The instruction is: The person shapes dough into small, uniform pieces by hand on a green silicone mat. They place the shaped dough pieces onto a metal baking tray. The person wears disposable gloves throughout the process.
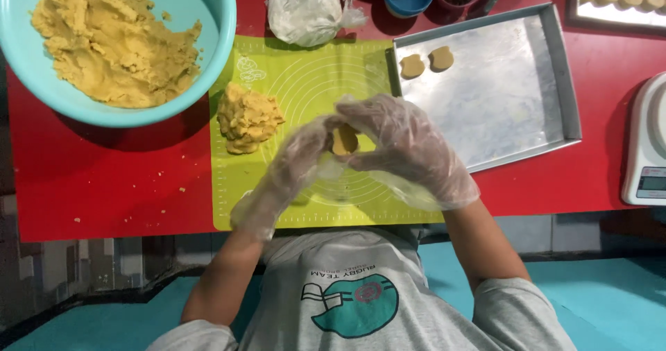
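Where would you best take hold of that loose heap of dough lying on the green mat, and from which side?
Probably from above, pinching a bit off the top of the dough heap. It is a soft, crumbly mound lying flat on the green mat, with no firm edge or handle. Its top and right side are open; the turquoise bowl crowds its upper left. Both gloved hands, left hand and right hand, are busy with a small dough piece.

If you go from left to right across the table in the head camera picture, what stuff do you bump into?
Bowl of dough → dough lump on the green mat → dough piece held in the fingers of both gloved hands → metal tray with two shaped pieces → white scale.
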